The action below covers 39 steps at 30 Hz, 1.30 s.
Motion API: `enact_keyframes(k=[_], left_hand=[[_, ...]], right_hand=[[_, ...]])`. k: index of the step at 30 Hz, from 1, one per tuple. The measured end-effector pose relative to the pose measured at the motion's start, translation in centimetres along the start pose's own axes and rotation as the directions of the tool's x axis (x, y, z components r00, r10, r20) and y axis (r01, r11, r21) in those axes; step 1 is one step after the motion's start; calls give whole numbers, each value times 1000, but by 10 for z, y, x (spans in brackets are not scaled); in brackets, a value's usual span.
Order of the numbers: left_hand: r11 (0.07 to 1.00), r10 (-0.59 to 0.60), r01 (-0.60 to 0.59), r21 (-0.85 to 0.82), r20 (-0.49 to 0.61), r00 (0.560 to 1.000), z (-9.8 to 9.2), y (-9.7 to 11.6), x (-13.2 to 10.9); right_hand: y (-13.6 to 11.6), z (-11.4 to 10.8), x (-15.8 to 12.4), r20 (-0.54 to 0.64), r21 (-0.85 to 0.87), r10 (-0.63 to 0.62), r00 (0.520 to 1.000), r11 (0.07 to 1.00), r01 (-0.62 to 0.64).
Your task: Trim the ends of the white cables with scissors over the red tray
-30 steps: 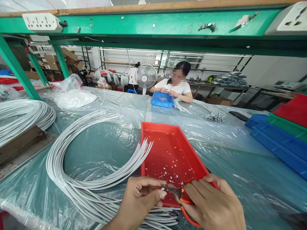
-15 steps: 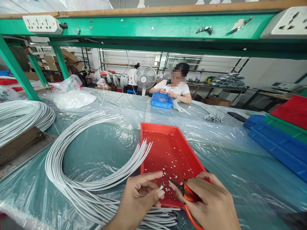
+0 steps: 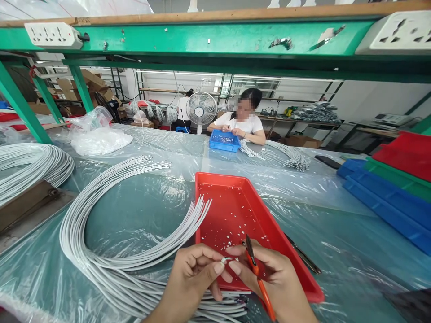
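Observation:
My left hand (image 3: 191, 273) pinches the stripped end of a white cable (image 3: 225, 259) between thumb and forefinger; green and dark inner wires peek out. Close beside it, the thumb and forefinger of my right hand (image 3: 279, 280) come together at the wire tips. Orange-handled cutting pliers (image 3: 256, 272) rest in that same right hand, jaws pointing up and away from the cable. Beneath both hands lies a red tray (image 3: 316, 294) strewn with small white scraps. A looped bundle of white cables (image 3: 76, 233) curves around on the left, its lower ends passing under my left wrist.
A slim dark metal tool (image 3: 305, 255) lies against the tray's right side. Stacked bins (image 3: 387, 193) stand at right, another cable coil (image 3: 37, 163) at left. Across the table a person works over a blue tray (image 3: 224, 148). A green beam (image 3: 188, 38) spans overhead.
My right hand has moved left to meet the cable end, and the pliers have swung upright, away from it. The metal tool beside the tray has come into view.

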<state>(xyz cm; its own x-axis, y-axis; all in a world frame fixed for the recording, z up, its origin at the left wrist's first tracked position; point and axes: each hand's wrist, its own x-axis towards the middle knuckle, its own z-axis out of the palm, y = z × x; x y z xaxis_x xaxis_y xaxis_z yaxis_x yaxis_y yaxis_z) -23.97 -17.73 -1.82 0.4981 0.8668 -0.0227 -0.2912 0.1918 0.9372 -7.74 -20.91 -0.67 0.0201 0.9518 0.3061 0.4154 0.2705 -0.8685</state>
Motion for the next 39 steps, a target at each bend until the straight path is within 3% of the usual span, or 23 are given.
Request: enact_keyframes(k=[5,9,11,13,16,21,29,32,35,39], left_hand=[[997,-26,25,73,14,1000,0,2,-1],[987,-9,4,159,29,1000,1,6,0],[981,35,-41,192,35,999,1,7,-1],[973,66,-76,218,51,996,1,8,-1],[973,66,-80,215,73,995,1,8,-3],[989,32,-48,142,108,994,1,8,-3],[998,-61,57,26,190,980,-3,7,0],[995,-80,90,-36,216,973,-2,5,1],[981,-129,157,-111,221,967,-1,3,2],[946,-196,235,-222,184,963,-1,3,5]], right_hand=[[-3,0,4,-50,-173,-265,963,952,253],[-9,-2,6,21,-258,-387,922,889,379],[-14,-4,8,41,-210,-269,962,939,271],[-20,-6,11,101,-68,-43,994,996,50],[-25,-8,17,276,198,182,944,950,-241],[-19,-3,18,410,445,281,868,769,-459],[-14,4,14,533,587,343,773,508,-630],[-12,5,13,554,606,333,763,467,-644],[-10,6,15,519,592,346,782,514,-621],[-10,7,18,363,469,358,860,727,-501]])
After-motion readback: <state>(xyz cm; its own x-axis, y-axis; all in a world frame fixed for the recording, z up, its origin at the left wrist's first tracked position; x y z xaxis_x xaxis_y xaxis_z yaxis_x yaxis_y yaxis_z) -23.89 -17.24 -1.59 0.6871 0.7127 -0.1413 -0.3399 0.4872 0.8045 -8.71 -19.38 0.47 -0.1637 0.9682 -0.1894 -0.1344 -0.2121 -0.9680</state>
